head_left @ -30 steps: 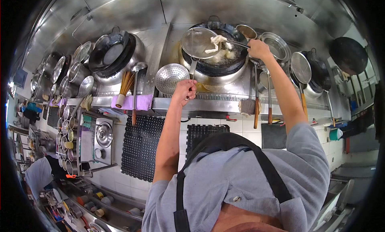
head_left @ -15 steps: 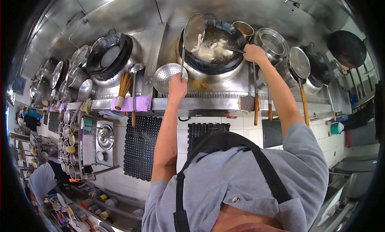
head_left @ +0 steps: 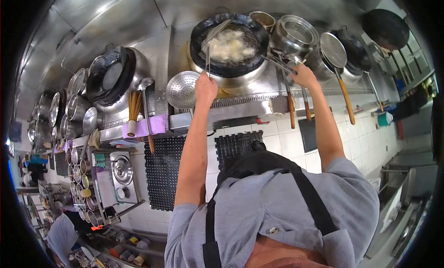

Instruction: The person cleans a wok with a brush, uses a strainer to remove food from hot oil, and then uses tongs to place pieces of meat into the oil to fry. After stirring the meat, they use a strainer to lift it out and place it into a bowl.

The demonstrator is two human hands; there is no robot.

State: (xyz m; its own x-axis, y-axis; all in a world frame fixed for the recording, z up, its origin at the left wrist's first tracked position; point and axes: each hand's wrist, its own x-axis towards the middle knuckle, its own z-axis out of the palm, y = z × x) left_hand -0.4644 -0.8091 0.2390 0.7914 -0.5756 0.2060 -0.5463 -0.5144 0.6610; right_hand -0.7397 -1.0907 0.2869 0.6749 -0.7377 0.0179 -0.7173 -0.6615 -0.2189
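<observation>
Pale pieces of food point(head_left: 231, 46) bubble in dark oil in a black wok point(head_left: 199, 34) on the stove. My left hand point(head_left: 206, 87) is closed around the handle of a wire strainer point(head_left: 216, 31), whose tilted head is over the wok's left side. With my right hand point(head_left: 304, 76) I grip long metal tongs point(head_left: 280, 64) at the wok's right edge, their tips near the rim. A perforated ladle point(head_left: 181, 90) lies on the counter just left of my left hand.
Lidded steel pots point(head_left: 296, 36) and a mesh strainer point(head_left: 333, 50) are on the right. Another wok point(head_left: 104, 78), a bamboo brush point(head_left: 134, 111) and a ladle point(head_left: 148, 110) are on the left. A co-worker's grey sleeve point(head_left: 62, 235) shows at the lower left.
The strainer has tipped lower over the wok, and the food that was by it is now in the oil. My right hand has drawn back with the tongs. The view has shifted.
</observation>
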